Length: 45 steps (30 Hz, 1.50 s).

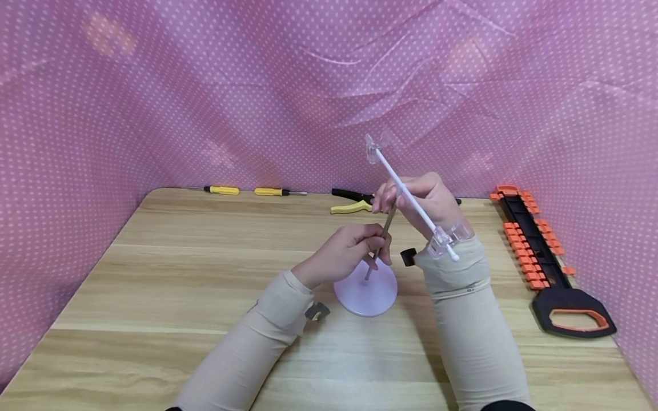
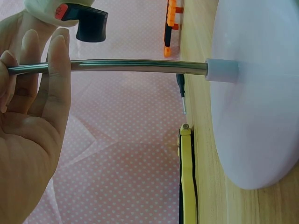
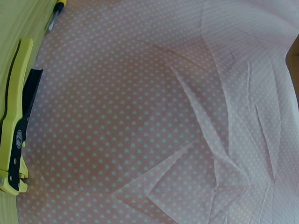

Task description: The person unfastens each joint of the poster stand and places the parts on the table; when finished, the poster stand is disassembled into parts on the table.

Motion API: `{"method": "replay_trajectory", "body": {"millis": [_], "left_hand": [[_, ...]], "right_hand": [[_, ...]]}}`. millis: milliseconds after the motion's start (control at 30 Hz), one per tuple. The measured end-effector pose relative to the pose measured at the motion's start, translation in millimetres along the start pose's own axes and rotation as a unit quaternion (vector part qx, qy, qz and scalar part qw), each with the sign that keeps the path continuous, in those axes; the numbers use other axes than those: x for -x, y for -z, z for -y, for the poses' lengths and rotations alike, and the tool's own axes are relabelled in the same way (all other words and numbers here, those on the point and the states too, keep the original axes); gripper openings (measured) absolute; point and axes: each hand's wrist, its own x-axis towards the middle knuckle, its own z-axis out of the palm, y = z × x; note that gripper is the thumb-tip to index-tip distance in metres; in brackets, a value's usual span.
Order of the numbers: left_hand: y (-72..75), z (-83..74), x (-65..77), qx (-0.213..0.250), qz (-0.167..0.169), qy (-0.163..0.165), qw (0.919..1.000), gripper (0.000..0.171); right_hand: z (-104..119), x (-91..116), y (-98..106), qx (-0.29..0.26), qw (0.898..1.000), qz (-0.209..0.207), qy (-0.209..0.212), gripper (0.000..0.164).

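On metal rod (image 2: 140,66), fingers (image 2: 60,86), illegible pliers (image 3: 14,114) label (image 3: 19,138)

The cloth (image 1: 257,114) is pink-violet with small pale dots. The table (image 1: 205,274) shows light brown wood grain. The round base (image 1: 366,301) is pale lilac, the rod (image 2: 135,66) silvery, the crossbar (image 1: 411,197) white, its clips (image 1: 437,246) colourless. The sleeves (image 1: 252,339) are beige. The pliers (image 1: 350,209) and the screwdriver handles (image 1: 224,190) are yellow and black; the rack (image 1: 534,237) is black with orange pieces (image 1: 526,257).
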Motion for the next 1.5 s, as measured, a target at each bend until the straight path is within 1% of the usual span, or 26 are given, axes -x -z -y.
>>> {"method": "replay_trajectory", "body": {"millis": [200,367,533,600,767,933,1267,1500], "left_hand": [[-0.1,-0.2,0.1,-0.001,-0.001,-0.006,1.0,0.023],[-0.1,0.0,-0.2,-0.002,0.0,-0.004,1.0,0.024],[0.2,-0.3,0.0,-0.004,-0.001,-0.004,1.0,0.025],[0.2,-0.4,-0.1,-0.005,-0.001,-0.005,1.0,0.024],[0.6,0.7,-0.3,-0.005,-0.001,-0.006,1.0,0.024],[0.4,0.5,-0.1,-0.004,0.0,-0.004,1.0,0.025],[0.4,0.4,-0.7,0.002,0.002,-0.001,1.0,0.026],[0.3,0.2,-0.6,0.0,0.001,0.001,1.0,0.024]], "right_hand": [[1.5,-0.5,-3.1,0.005,1.0,-0.013,-0.003,0.01],[2.2,-0.3,-4.4,0.018,1.0,-0.023,-0.01,0.014],[3.1,0.2,-5.8,0.043,0.998,-0.036,-0.018,0.017],[2.8,0.0,-6.5,0.059,0.997,-0.042,-0.016,0.018],[0.2,-0.3,-7.9,0.08,0.995,-0.055,-0.003,0.021],[-1.9,-0.2,-8.1,0.073,0.996,-0.057,0.008,0.022],[-3.2,-0.4,-6.8,0.07,0.996,-0.06,0.007,0.023],[-5.0,-0.5,-5.6,0.052,0.997,-0.055,0.013,0.021]]}}
